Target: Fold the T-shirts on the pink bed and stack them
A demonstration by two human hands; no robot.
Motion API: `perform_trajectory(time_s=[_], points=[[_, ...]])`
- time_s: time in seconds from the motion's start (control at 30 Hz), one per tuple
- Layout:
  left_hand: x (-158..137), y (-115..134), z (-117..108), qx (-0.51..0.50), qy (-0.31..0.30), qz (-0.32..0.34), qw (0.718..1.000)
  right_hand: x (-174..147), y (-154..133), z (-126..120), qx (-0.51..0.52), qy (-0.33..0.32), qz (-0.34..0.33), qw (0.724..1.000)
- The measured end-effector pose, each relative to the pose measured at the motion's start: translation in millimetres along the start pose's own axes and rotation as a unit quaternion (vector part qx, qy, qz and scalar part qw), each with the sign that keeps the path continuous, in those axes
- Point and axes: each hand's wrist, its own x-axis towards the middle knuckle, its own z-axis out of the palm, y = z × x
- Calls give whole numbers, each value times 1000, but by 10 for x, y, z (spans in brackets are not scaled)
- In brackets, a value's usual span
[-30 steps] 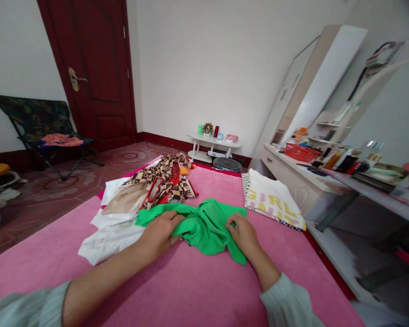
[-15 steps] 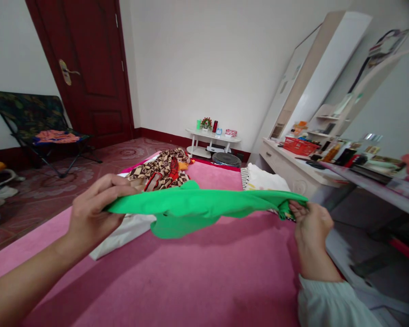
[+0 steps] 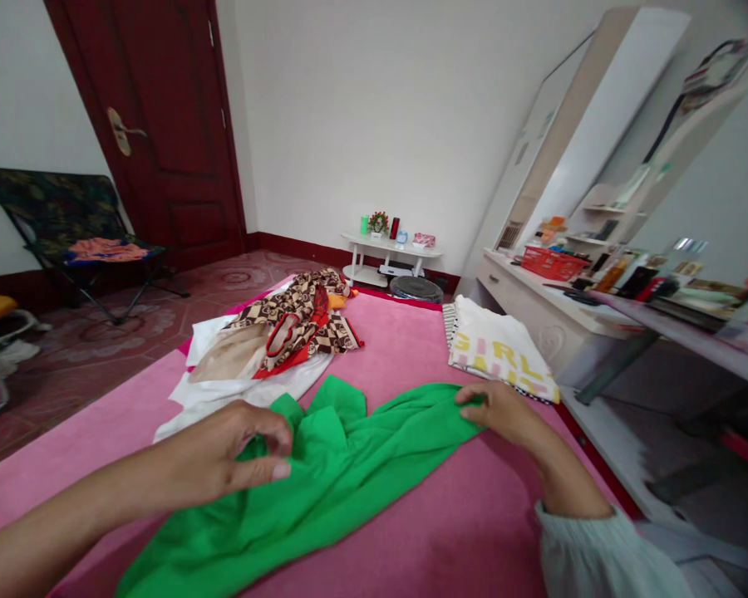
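Observation:
A green garment lies rumpled and slanting across the pink bed cover, with collar-like flaps along its far side. Over its left part hovers my left hand, thumb and fingers apart and holding nothing; whether the fingertips touch the cloth I cannot tell. At the right end, my right hand pinches the edge of the garment between thumb and fingers. A pile of clothes, brown checked, red, beige and white, rests beyond it to the left. To the right lies a folded white shirt with yellow and pink lettering.
A dressing table with a red basket and several bottles lines the right side. Ahead stand a low white table and a dark round object. A camouflage folding chair holding clothes is near the red door.
The green garment, held stretched in the air between both hands before, has come down onto the bed. My left hand has let go and opened; my right hand keeps its end.

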Motion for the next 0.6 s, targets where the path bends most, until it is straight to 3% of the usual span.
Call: perform_trajectory(time_s=[0.1, 0.23, 0.3, 0.37, 0.43, 0.47, 0.53, 0.57, 0.6], points=[[164, -65, 154, 36, 81, 4, 996, -28, 101, 99, -138, 16, 7, 990], [215, -190, 408, 78, 40, -42, 995, -19, 178, 144, -201, 24, 10, 979], [224, -177, 414, 98, 23, -62, 993, 0, 138, 151, -204, 13, 0, 979], [245, -107, 299, 121, 57, -62, 989, 12, 31, 130, -162, 46, -24, 985], [270, 3, 85, 141, 172, -36, 974, -1, -135, 62, -35, 181, -58, 981], [278, 65, -42, 147, 255, -16, 956, -19, -230, 7, 48, 270, -74, 959], [280, 179, -290, 163, 426, 30, 889, -69, -398, -130, 192, 420, -98, 882], [271, 222, -390, 170, 486, 56, 856, -95, -455, -201, 239, 462, -105, 848], [257, 251, -465, 174, 517, 80, 834, -117, -488, -263, 265, 476, -104, 832]])
